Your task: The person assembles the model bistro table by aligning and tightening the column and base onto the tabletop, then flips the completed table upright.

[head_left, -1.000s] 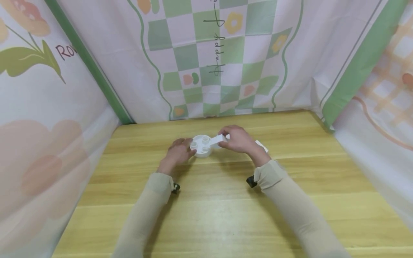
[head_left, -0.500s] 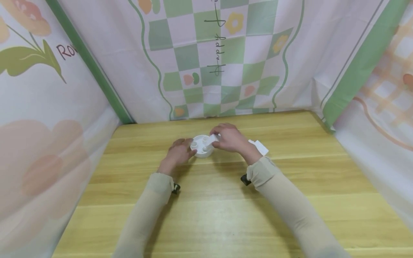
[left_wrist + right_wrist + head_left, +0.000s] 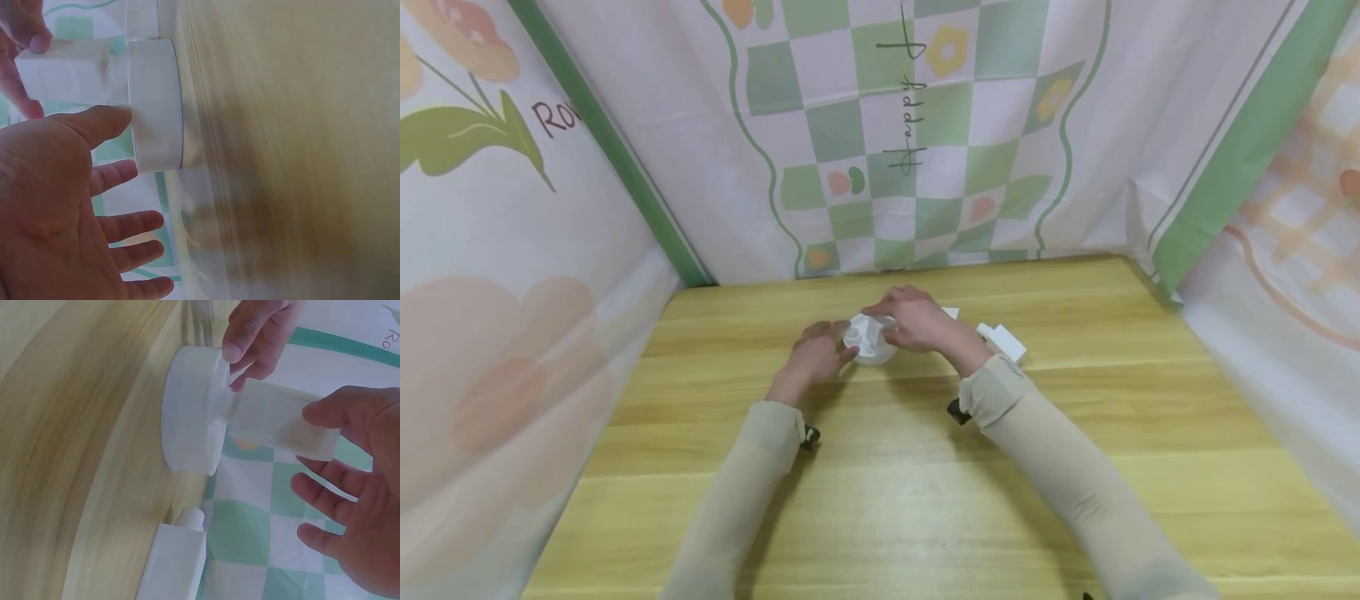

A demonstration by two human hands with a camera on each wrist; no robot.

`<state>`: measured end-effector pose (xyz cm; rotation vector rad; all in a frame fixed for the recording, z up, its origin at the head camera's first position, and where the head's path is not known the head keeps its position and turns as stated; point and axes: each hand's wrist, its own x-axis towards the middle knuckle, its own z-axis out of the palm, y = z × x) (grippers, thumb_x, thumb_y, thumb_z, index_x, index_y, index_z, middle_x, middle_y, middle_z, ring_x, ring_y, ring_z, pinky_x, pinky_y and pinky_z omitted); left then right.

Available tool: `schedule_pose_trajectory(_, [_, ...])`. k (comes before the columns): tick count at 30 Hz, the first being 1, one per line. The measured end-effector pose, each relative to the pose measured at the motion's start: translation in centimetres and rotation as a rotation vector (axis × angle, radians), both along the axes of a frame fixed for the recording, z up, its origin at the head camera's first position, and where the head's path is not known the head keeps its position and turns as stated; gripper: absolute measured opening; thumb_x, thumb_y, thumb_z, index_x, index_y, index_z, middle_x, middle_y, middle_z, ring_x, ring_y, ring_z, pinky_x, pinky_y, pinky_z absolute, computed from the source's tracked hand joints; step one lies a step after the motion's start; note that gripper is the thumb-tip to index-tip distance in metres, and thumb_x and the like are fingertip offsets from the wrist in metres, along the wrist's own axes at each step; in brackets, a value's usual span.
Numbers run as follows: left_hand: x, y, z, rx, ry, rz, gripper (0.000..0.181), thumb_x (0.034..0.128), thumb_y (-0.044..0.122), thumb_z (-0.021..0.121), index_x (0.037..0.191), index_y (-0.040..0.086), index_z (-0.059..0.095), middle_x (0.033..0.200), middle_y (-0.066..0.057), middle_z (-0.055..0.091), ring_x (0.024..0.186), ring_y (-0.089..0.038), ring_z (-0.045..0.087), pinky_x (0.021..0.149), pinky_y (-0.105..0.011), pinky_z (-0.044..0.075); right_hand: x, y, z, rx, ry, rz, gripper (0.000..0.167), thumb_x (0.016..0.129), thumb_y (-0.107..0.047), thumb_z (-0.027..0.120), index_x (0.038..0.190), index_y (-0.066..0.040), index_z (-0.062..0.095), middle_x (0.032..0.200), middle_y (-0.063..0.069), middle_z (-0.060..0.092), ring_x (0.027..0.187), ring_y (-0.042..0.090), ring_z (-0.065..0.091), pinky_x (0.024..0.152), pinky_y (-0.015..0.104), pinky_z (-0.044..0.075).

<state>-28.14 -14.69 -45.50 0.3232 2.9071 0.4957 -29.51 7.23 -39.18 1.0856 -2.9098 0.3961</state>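
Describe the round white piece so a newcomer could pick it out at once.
On the far half of the wooden table, between the left hand and right hand, sits a low, round white piece. Its broad drum shape sets it apart from the boxy white blocks nearby.

Spreads pale yellow wood grain across the middle and bottom of the head view: a table [image 3: 880, 500]. Bears, near the frame's centre, a round white base [image 3: 874, 357]; right of centre, a white block [image 3: 1006, 343], lying slantwise; between them, a mostly hidden white piece [image 3: 952, 312].
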Motion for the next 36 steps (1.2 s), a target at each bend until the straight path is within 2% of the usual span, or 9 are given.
schedule_pose_trajectory(6, [0.0, 0.0, -0.1, 0.001, -0.01, 0.003, 0.064, 0.1028, 0.049, 0.048, 0.157, 0.021, 0.029, 0.153, -0.016, 0.047, 0.153, -0.035, 0.021, 0.122, -0.059, 0.023, 0.1, -0.1, -0.1, 0.042, 0.023, 0.012, 0.05, 0.09, -0.019, 0.067, 0.139, -0.024, 0.059, 0.124, 0.013, 0.062, 0.115, 0.033, 0.057, 0.104, 0.048, 0.045])
schedule_pose_trajectory(10, [0.0, -0.1, 0.0, 0.003, -0.014, 0.015, 0.064, 0.1026, 0.049, 0.048, 0.157, 0.022, 0.029, 0.155, -0.015, 0.044, 0.153, -0.034, 0.021, 0.122, -0.058, 0.023, 0.1, 0.0, -0.2, 0.046, 0.079, 0.034, 0.045, 0.091, -0.021, 0.069, 0.134, -0.025, 0.062, 0.119, 0.009, 0.065, 0.112, 0.03, 0.059, 0.103, 0.049, 0.046])
schedule_pose_trajectory(15, [0.1, -0.2, 0.0, 0.01, -0.027, 0.019, 0.065, 0.1025, 0.051, 0.047, 0.158, 0.024, 0.027, 0.159, -0.017, 0.036, 0.153, -0.036, 0.019, 0.123, -0.059, 0.021, 0.0, -0.2, -0.4, 0.087, 0.132, 0.117, 0.045, 0.09, -0.021, 0.072, 0.134, -0.026, 0.064, 0.116, 0.006, 0.068, 0.109, 0.027, 0.061, 0.099, 0.044, 0.048])
schedule_pose_trajectory(17, [0.1, -0.2, -0.1, 0.013, -0.025, 0.012, 0.065, 0.1025, 0.051, 0.047, 0.158, 0.024, 0.026, 0.159, -0.017, 0.037, 0.153, -0.036, 0.018, 0.122, -0.06, 0.021, -0.1, -0.3, -0.7, 0.092, 0.146, 0.124, 0.044, 0.091, -0.024, 0.072, 0.134, -0.025, 0.064, 0.113, 0.006, 0.068, 0.107, 0.027, 0.061, 0.098, 0.044, 0.049])
schedule_pose_trajectory(23, [0.0, -0.2, -0.2, 0.01, -0.026, 0.005, 0.064, 0.1026, 0.051, 0.047, 0.158, 0.025, 0.027, 0.157, -0.016, 0.042, 0.153, -0.037, 0.02, 0.122, -0.06, 0.021, -0.2, -0.4, -1.4, 0.106, 0.168, 0.042, 0.044, 0.093, -0.039, 0.068, 0.134, -0.024, 0.063, 0.107, 0.005, 0.066, 0.103, 0.026, 0.06, 0.097, 0.046, 0.048])
schedule_pose_trajectory(29, [0.0, -0.2, -0.1, 0.014, -0.02, -0.004, 0.065, 0.1026, 0.051, 0.047, 0.158, 0.024, 0.026, 0.153, -0.016, 0.047, 0.153, -0.036, 0.019, 0.122, -0.061, 0.019, 0.0, -0.4, -1.0, 0.112, 0.117, 0.024, 0.052, 0.088, -0.032, 0.069, 0.138, -0.022, 0.061, 0.114, 0.006, 0.066, 0.109, 0.027, 0.059, 0.099, 0.05, 0.048])
schedule_pose_trajectory(33, [-0.1, -0.1, -0.1, 0.005, -0.016, -0.007, 0.064, 0.1027, 0.051, 0.046, 0.158, 0.025, 0.026, 0.151, -0.015, 0.049, 0.154, -0.035, 0.019, 0.122, -0.06, 0.02, -0.2, -0.7, -1.1, 0.08, 0.119, -0.04, 0.045, 0.09, -0.04, 0.07, 0.128, -0.017, 0.066, 0.109, 0.006, 0.069, 0.105, 0.027, 0.062, 0.096, 0.049, 0.049])
schedule_pose_trajectory(36, [-0.1, -0.1, -0.1, 0.001, -0.016, -0.014, 0.065, 0.1027, 0.051, 0.046, 0.158, 0.024, 0.026, 0.15, -0.016, 0.05, 0.153, -0.036, 0.02, 0.122, -0.061, 0.021, -0.3, -1.1, -1.3, 0.025, 0.118, -0.102, 0.042, 0.087, -0.043, 0.074, 0.116, -0.013, 0.07, 0.106, 0.007, 0.071, 0.102, 0.028, 0.064, 0.094, 0.048, 0.049])
